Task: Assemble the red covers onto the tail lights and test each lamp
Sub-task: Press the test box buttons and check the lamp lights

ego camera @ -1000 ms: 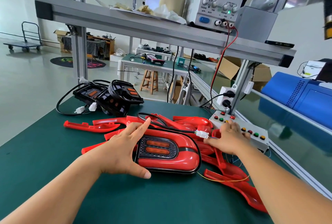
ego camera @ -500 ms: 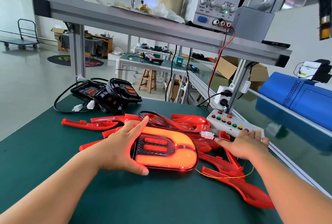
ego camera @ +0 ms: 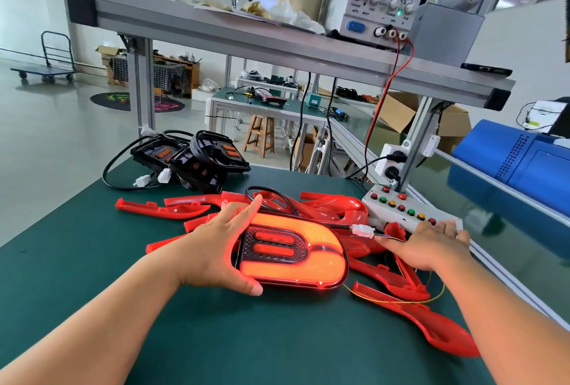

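Green-matted worktop (ego camera: 92, 276) in a bright workshop is carrying a glowing red-covered oval tail light (ego camera: 293, 249) at its middle. Left hand (ego camera: 216, 249) is bracing its left end, fingers straight and spread; right hand (ego camera: 431, 245) is pressing flat-fingered on a white push-button box (ego camera: 398, 208) near the right edge.

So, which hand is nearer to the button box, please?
Right: the right hand lies at the button box's near end; the left hand is farther left, on the lit lamp.
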A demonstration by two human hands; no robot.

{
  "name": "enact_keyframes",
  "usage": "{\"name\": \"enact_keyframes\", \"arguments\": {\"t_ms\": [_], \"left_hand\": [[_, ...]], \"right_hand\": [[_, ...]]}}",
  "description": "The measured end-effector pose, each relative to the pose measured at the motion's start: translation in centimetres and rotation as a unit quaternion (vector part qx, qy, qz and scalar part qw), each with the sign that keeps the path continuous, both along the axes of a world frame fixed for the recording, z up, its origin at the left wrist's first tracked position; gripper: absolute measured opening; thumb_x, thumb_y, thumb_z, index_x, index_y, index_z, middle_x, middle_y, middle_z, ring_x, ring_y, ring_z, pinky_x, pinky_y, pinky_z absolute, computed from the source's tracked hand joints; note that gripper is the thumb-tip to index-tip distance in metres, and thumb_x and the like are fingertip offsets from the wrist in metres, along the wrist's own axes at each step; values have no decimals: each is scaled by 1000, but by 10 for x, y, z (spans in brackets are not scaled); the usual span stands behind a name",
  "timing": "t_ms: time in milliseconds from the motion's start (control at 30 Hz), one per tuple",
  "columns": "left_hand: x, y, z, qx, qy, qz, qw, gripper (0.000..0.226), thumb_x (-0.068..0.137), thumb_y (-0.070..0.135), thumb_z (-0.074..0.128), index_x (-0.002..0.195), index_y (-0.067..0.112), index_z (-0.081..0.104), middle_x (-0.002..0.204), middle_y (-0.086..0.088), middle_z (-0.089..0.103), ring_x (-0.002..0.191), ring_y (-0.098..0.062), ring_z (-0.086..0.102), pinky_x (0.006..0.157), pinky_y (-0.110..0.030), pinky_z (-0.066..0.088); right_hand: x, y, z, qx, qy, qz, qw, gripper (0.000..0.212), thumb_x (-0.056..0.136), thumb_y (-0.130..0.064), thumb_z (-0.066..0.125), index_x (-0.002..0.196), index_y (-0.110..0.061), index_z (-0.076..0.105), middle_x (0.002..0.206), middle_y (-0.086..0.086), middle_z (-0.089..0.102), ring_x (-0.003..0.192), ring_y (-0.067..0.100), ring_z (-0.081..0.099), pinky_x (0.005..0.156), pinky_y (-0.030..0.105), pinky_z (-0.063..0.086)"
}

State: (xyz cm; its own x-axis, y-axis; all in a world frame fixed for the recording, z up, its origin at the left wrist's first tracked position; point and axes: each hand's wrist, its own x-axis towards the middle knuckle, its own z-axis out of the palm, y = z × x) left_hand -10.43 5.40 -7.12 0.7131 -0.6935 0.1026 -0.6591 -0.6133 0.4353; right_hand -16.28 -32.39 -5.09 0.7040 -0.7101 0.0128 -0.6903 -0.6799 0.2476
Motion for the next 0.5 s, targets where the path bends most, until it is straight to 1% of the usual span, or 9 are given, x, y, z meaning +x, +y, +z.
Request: {"name": "enact_keyframes", "arguments": {"t_ms": [167, 267, 333, 400, 500], "left_hand": [[1, 0, 0, -8, 3, -5, 1000, 136, 47, 78, 72, 132, 56, -32, 149, 24, 6, 147, -12, 8, 119, -40, 21], [1, 0, -1, -8, 4, -4, 1000, 136, 47, 79, 72, 128, 58, -35, 147, 26, 5, 145, -12, 14, 119, -38, 22], [1, 1, 0, -4, 5, -4, 1000, 134, 47, 80, 71, 124, 61, -37, 147, 28, 4, 146, -12, 11, 119, -40, 22], [0, 1, 0, -1, 13, -5, 1000, 134, 47, 81, 71, 126, 62, -36, 146, 30, 2, 147, -15, 8, 118, -43, 23], [0, 1, 1, 4, 18, -6, 1000, 134, 48, 81, 71, 126, 62, -36, 145, 33, 0, 147, -18, 8, 118, -44, 25]], "right_hand": [[-2, 2, 0, 1, -8, 1, 1000, 136, 46, -106, 14, 142, -14, 40, 150, 14, 37, 138, 30, 29, 102, 41, 28], [-2, 2, 1, 4, -13, 0, 1000, 134, 48, -106, 16, 142, -14, 40, 151, 14, 36, 139, 31, 28, 103, 41, 27], [-2, 2, 2, 7, -16, 1, 1000, 134, 48, -106, 18, 143, -14, 39, 152, 15, 35, 140, 31, 27, 103, 41, 27], [-3, 1, 3, 7, -20, 2, 1000, 133, 48, -106, 18, 142, -14, 40, 150, 14, 36, 140, 30, 27, 101, 41, 28], [-5, 0, 2, 9, -28, 5, 1000, 130, 47, -105, 19, 139, -16, 42, 149, 13, 37, 139, 28, 27, 100, 42, 27]]}}
